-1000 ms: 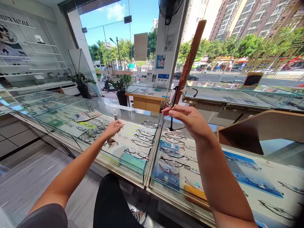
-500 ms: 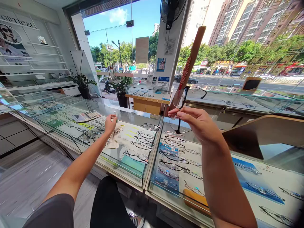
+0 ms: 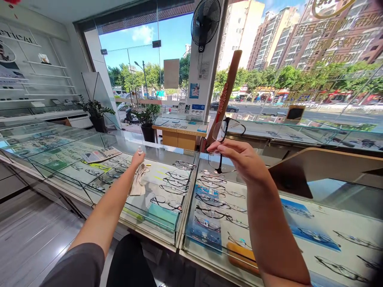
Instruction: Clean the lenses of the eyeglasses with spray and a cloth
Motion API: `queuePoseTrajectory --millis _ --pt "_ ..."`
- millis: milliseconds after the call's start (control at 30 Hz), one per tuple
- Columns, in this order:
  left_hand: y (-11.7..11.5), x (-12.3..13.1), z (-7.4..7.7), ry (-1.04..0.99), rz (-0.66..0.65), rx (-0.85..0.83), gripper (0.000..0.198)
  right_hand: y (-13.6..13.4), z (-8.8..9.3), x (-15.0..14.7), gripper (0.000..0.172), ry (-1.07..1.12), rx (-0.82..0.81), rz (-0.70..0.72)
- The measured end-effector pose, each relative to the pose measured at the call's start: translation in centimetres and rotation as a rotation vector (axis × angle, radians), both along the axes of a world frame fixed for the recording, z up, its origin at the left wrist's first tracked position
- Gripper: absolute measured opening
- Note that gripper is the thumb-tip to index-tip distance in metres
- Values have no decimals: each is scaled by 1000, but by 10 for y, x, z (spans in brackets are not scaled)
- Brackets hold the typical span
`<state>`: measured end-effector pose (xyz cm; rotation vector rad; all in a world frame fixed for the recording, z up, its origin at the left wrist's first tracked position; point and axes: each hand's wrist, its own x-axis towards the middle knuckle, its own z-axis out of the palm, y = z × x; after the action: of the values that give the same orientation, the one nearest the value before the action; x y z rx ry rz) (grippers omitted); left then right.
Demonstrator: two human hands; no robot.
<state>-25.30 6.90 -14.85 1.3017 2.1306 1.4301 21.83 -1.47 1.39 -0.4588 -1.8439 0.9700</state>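
Note:
My right hand (image 3: 241, 159) holds up a pair of black-framed eyeglasses (image 3: 221, 146) by the frame, above the glass display case. Its clear lenses face me at a tilt, and one temple arm reaches toward the window. My left hand (image 3: 137, 159) is lower, over the glass top, pinching a small spray bottle (image 3: 139, 150) in its fingertips. A crumpled beige cloth (image 3: 138, 182) sits right below that hand, on or against the glass.
Glass display cases (image 3: 167, 223) full of several eyeglasses run in front of me. A printed brochure (image 3: 101, 154) lies on the left case. A wooden panel (image 3: 299, 171) stands at the right. Beyond are potted plants (image 3: 146, 123), a wall fan (image 3: 206, 23) and large windows.
My left hand and the spray bottle have moved left and slightly up. The eyeglasses have tilted in my right hand. The whole view has rotated slightly with my head.

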Motion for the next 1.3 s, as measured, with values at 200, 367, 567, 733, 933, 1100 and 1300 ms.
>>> queuePoseTrajectory --millis 200,367,567,733,933,1100,1300 --pt "11 58 42 -354 -251 106 44 3 -1 6 25 21 27 -38" --pt "-3 135 75 -572 -730 212 40 13 -7 8 29 39 25 -134" --pt "-32 213 84 -748 -1212 215 43 29 -52 3 44 4 -43 -210" --pt "-43 228 72 -812 -1380 125 48 30 -91 -3 42 -12 -88 -191" --pt "-50 220 60 -824 -1419 49 53 22 -112 -12 44 13 -170 -104" --pt "-51 223 54 -790 -1429 17 59 15 -115 -12 40 50 -233 -29" --pt "-54 228 52 -713 -1400 0 61 13 -116 -13 37 46 -272 59"
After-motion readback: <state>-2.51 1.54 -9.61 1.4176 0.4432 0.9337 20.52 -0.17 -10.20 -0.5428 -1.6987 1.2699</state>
